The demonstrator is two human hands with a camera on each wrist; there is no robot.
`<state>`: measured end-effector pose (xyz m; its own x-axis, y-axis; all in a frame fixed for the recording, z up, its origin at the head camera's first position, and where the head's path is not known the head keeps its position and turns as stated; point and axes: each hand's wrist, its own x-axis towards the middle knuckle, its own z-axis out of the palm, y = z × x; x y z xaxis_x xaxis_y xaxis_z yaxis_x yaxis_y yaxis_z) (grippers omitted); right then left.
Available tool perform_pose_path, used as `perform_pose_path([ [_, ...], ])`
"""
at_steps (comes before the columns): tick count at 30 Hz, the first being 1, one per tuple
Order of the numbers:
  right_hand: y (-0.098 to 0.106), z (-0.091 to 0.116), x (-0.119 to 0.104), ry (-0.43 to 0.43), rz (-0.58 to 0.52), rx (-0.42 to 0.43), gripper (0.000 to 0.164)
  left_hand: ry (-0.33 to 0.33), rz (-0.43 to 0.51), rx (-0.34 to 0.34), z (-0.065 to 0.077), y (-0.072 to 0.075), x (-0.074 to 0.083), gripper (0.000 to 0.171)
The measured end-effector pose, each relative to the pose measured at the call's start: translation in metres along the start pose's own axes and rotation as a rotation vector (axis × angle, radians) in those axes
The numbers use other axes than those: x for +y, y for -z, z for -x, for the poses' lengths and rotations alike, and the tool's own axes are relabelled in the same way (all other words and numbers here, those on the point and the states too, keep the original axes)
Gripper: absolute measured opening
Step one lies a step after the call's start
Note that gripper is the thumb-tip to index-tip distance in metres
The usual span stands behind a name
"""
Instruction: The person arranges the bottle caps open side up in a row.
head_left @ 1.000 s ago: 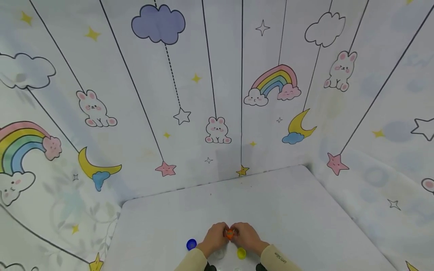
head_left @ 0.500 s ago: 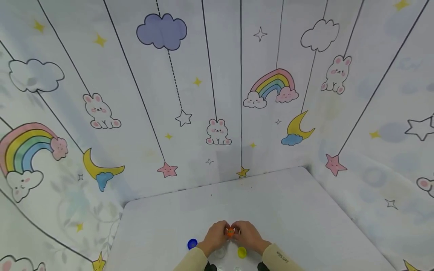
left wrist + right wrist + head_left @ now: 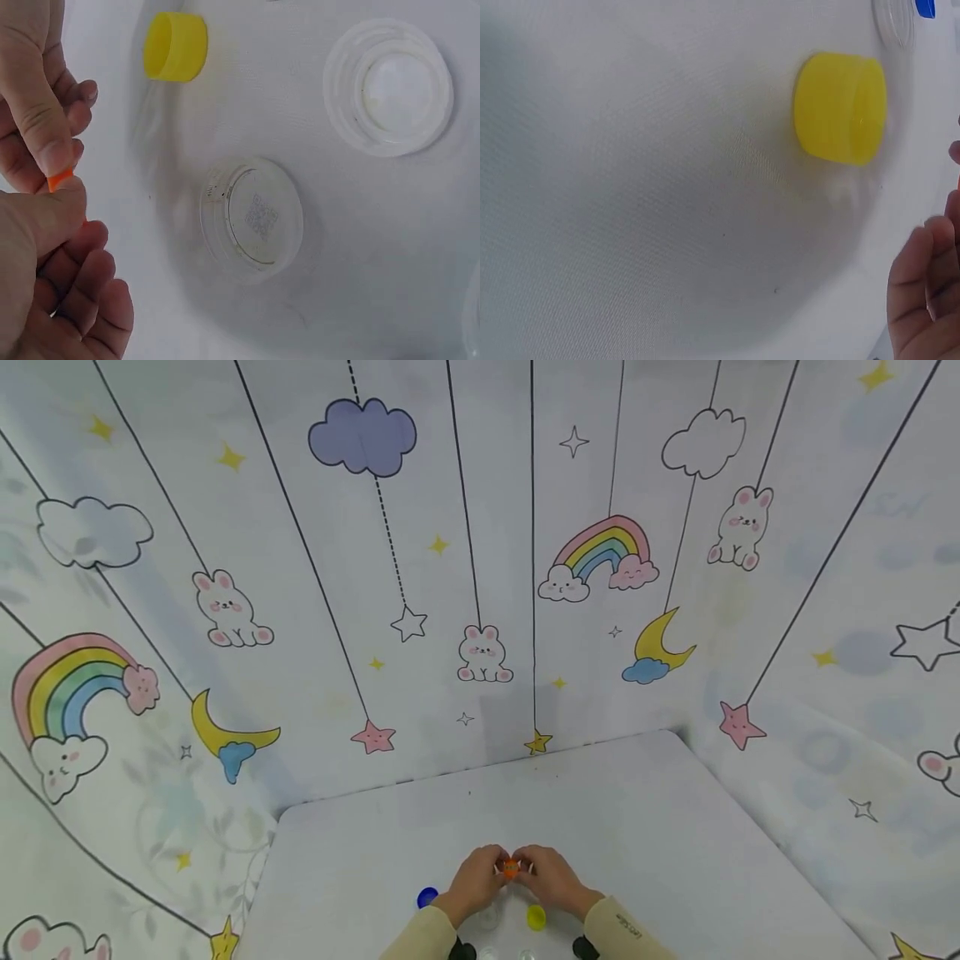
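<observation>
Close together over the table, my left hand (image 3: 478, 878) and right hand (image 3: 551, 878) pinch a small orange cap-like piece (image 3: 511, 868) between them. In the left wrist view, thumbs and fingertips of both hands meet on the orange piece (image 3: 60, 178) and cover most of it. A yellow bottle cap (image 3: 829, 109) lies on its side near my right hand. Below my left hand is a clear round lid (image 3: 262, 217) with a printed code on it. A second translucent lid (image 3: 390, 86) lies flat farther off. Left of my left hand is a blue cap (image 3: 427, 897).
The white table (image 3: 615, 810) stretches ahead of the hands and off to the right. Behind it hangs a printed cloth wall (image 3: 420, 693) with clouds, rabbits and stars. More clear lids (image 3: 527, 955) are partly cut off at the bottom edge of the head view.
The head view has tilted slightly, shifting the wall pattern down. Both hands have moved slightly away from the body with the orange piece, which has turned a little. The caps lie where they were.
</observation>
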<state>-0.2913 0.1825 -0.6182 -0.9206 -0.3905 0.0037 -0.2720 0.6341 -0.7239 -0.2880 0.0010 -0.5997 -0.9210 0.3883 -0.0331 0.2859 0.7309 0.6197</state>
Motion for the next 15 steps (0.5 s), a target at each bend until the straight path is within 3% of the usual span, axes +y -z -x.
perform_pose_path([
  [15,-0.0053,-0.0018,-0.0061,-0.014,0.020,0.079,0.020,-0.019,0.043,0.032,0.0024,0.0018,-0.0064,0.022],
])
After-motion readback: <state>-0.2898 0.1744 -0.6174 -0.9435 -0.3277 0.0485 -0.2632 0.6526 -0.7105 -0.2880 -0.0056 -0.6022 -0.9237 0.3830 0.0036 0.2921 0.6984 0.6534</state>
